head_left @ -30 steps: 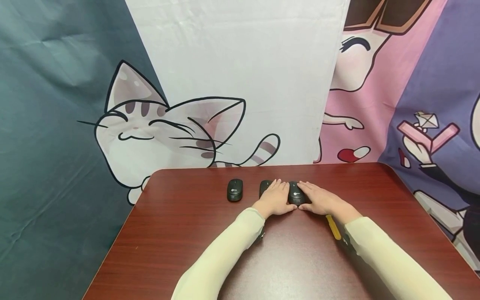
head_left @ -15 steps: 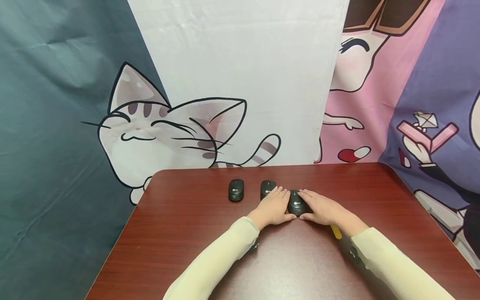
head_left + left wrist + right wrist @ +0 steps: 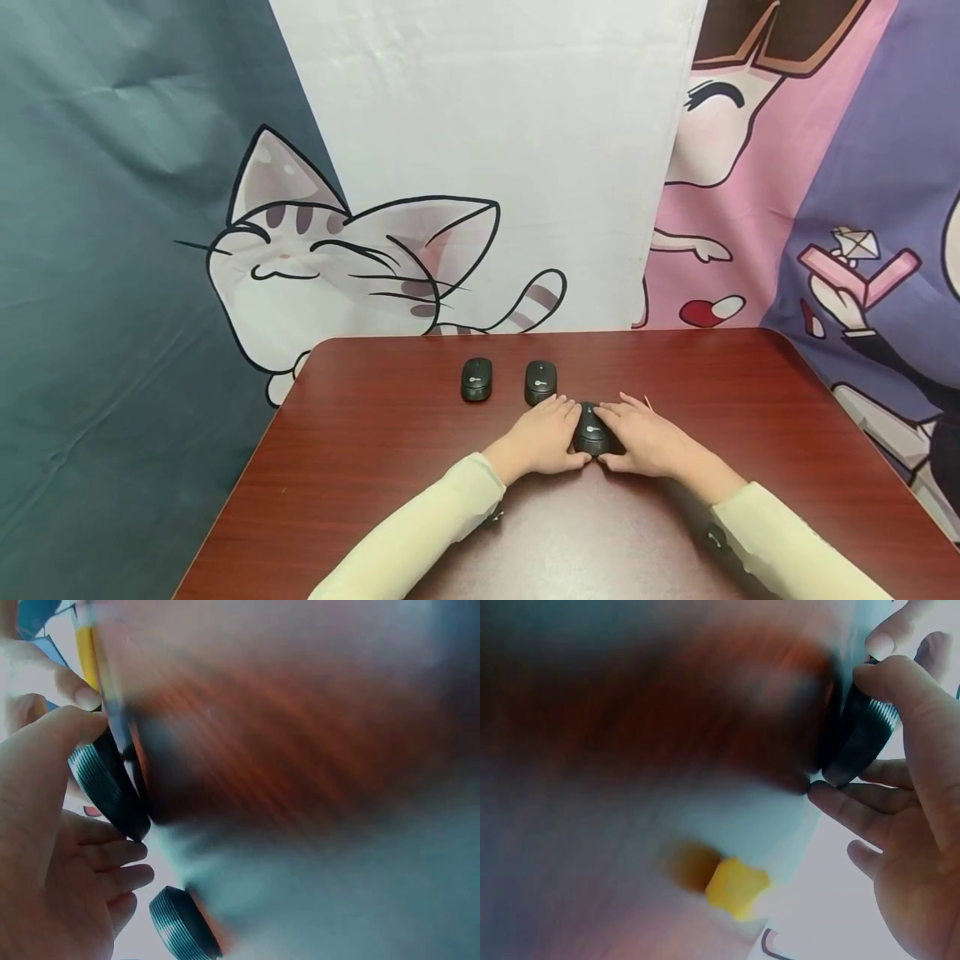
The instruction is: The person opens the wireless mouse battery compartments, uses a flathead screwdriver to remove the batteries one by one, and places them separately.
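since a second ago the near mouse (image 3: pixel 592 429) has slid toward 6 o'clock on the table (image 3: pixel 375 433), both hands riding along with it. the middle mouse (image 3: pixel 541 381) and the end mouse (image 3: pixel 476 379) look to have stayed put, so the near one now sits out of their row: at 4 o'clock from the middle mouse, with the end mouse at 9 o'clock from that. to my eye, the work in hand is drawing this one mouse back from the line toward the person, and it seems partway along.

the left hand (image 3: pixel 542 436) comes in from 8 o'clock and holds the mouse's 9 o'clock side, fingers fairly close together and pointing between 1 and 2 o'clock. the right hand (image 3: pixel 643 437) reaches in from 4 o'clock on the other side, fingers slightly fanned toward 10. each pinches the mouse between thumb and fingertips, the two thumbs nearly meeting at its 6 o'clock end. whether the left fingertips touch the middle mouse, i can't tell.

in the right wrist view a yellow star-shaped thing (image 3: pixel 737 887) shows at 7 o'clock from the held mouse, well apart.
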A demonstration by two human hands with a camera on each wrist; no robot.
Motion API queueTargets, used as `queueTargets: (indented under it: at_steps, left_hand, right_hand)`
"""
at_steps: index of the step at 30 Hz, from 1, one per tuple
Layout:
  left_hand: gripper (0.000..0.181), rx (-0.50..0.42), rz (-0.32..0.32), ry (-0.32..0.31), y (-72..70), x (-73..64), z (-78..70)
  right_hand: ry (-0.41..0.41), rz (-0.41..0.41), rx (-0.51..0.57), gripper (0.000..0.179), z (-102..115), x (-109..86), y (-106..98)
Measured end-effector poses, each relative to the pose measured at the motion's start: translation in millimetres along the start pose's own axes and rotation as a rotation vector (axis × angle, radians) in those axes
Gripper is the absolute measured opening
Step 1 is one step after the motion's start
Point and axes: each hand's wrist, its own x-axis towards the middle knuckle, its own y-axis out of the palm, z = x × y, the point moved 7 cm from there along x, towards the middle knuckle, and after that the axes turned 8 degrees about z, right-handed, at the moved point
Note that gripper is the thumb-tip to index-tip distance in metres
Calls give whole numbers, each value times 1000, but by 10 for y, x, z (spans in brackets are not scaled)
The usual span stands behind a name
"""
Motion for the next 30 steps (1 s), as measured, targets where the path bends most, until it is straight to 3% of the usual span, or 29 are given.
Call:
queueTargets:
  at_steps: [5,10,14,19,24,30]
  left_hand:
    - [79,-15,-3,8,-3,-89,-40]
    - [72,-22,-20,15,-11,-141,-74]
    - [55,-41,-63,21,-56,-174,-107]
    - [39,-94,-99,41,-111,-227,-135]
    - [40,-247,-92,47,-154,-328,-86]
    - [43,-497,-140,85,-275,-491,7]
  right_hand:
    - [-54,-56,9,62,133,-34,-8]
    - [-37,-88,31,58,200,-70,-2]
    - [-30,-152,45,53,225,-88,-28]
    - [-77,-253,48,50,274,-114,-78]
    - [-48,-316,100,46,293,-158,-139]
    - [40,-347,169,42,332,-228,-248]
